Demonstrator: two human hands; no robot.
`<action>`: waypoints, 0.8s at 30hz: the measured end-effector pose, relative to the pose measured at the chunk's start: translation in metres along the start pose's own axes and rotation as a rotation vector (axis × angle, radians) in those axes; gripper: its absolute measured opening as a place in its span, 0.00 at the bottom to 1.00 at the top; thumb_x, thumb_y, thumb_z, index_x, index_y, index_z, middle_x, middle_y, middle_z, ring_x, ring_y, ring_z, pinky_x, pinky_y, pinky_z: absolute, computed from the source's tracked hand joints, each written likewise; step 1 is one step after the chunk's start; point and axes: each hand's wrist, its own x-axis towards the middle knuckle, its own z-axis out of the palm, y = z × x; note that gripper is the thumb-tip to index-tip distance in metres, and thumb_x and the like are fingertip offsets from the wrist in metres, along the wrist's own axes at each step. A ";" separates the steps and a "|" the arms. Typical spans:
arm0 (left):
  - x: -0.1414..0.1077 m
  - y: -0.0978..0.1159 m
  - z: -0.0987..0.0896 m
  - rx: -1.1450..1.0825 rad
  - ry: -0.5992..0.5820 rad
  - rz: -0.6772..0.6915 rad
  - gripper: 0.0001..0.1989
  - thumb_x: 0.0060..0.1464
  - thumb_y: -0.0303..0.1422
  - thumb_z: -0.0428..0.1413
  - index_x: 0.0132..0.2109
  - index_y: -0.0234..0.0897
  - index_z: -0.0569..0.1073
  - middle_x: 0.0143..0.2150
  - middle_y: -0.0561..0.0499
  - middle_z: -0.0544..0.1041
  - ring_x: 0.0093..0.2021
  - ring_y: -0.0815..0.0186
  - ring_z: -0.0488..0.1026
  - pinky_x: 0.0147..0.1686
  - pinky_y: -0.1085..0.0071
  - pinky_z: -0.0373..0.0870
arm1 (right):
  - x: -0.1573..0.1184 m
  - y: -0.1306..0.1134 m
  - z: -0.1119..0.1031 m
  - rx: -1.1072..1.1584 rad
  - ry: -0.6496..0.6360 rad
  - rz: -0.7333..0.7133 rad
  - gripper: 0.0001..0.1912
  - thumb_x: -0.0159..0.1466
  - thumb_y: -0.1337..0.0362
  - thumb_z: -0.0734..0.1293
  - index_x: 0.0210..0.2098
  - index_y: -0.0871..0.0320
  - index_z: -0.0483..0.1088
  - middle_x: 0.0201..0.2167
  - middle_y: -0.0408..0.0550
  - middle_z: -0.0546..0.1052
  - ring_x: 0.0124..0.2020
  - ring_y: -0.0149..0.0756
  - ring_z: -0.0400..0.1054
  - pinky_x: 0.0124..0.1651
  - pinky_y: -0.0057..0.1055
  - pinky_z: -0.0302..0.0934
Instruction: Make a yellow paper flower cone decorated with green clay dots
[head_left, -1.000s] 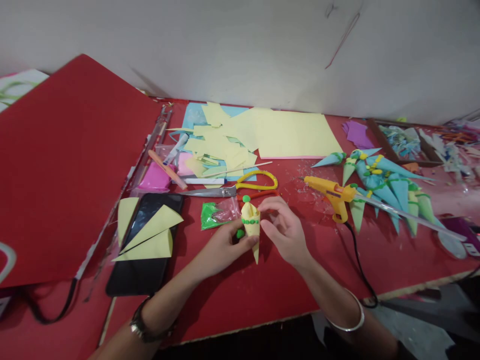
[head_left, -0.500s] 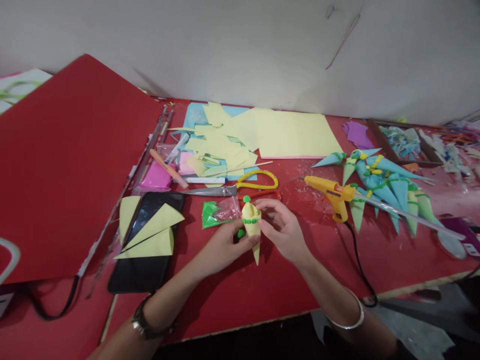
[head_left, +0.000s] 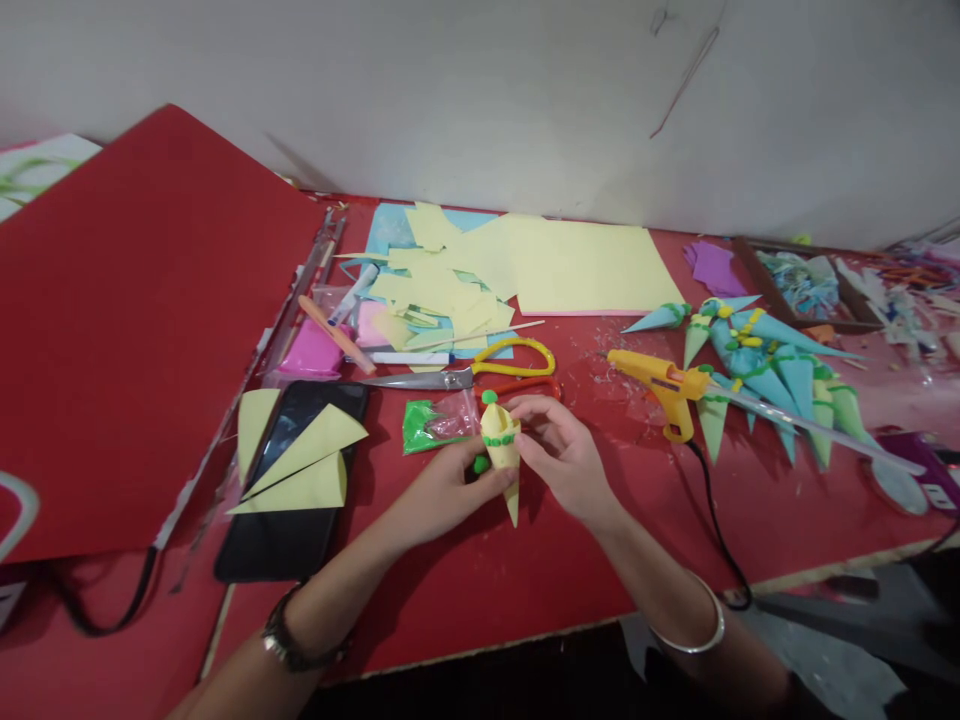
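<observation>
A small yellow paper cone points downward in my left hand, whose thumb and fingers are closed round its middle. Green clay balls run in a band below its rim. A yellow swirl fills the mouth, topped by a green ball. My right hand has its thumb at the right side of the band and its curled fingers by the rim, pinching the cone there. Another green clay lump shows beside my left fingers; whether they hold it is unclear.
Behind my hands lie a green clay packet and scissors. A yellow glue gun stands right, before finished blue and green cones. Cut yellow pieces lie on a black phone at left. Paper scraps are farther back.
Almost nothing differs. The view has shifted very slightly, and both hands keep the same hold on the cone.
</observation>
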 end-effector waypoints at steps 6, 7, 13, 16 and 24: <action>-0.002 -0.002 0.002 -0.319 -0.142 -0.193 0.12 0.50 0.41 0.52 0.34 0.36 0.64 0.18 0.61 0.59 0.18 0.74 0.56 0.20 0.75 0.54 | 0.000 -0.002 0.002 -0.037 0.003 -0.027 0.07 0.56 0.69 0.61 0.35 0.55 0.65 0.37 0.46 0.68 0.39 0.31 0.66 0.43 0.30 0.63; -0.002 -0.002 0.003 -0.382 -0.148 -0.211 0.12 0.49 0.41 0.53 0.32 0.36 0.63 0.17 0.61 0.58 0.18 0.75 0.55 0.20 0.76 0.53 | 0.000 -0.003 0.003 -0.049 0.005 -0.029 0.06 0.57 0.68 0.61 0.35 0.56 0.66 0.36 0.46 0.68 0.39 0.31 0.66 0.42 0.30 0.63; -0.001 -0.002 0.003 -0.664 -0.153 -0.259 0.12 0.47 0.39 0.55 0.28 0.34 0.66 0.20 0.55 0.66 0.21 0.74 0.61 0.23 0.76 0.57 | 0.000 -0.004 0.003 -0.109 0.042 -0.008 0.06 0.56 0.69 0.61 0.34 0.56 0.65 0.34 0.44 0.68 0.36 0.30 0.65 0.39 0.28 0.63; -0.001 0.000 0.001 -0.761 -0.154 -0.266 0.11 0.48 0.38 0.56 0.33 0.33 0.68 0.26 0.51 0.72 0.27 0.71 0.70 0.25 0.77 0.59 | 0.000 -0.004 0.002 -0.129 0.041 -0.003 0.06 0.57 0.69 0.60 0.35 0.56 0.65 0.34 0.45 0.67 0.35 0.30 0.65 0.39 0.29 0.62; 0.002 -0.004 0.000 -0.949 -0.206 -0.222 0.11 0.53 0.38 0.51 0.42 0.37 0.68 0.39 0.47 0.74 0.38 0.64 0.74 0.23 0.79 0.61 | 0.000 -0.002 0.001 -0.179 0.033 -0.071 0.09 0.58 0.68 0.59 0.38 0.56 0.65 0.37 0.47 0.66 0.40 0.34 0.64 0.42 0.33 0.62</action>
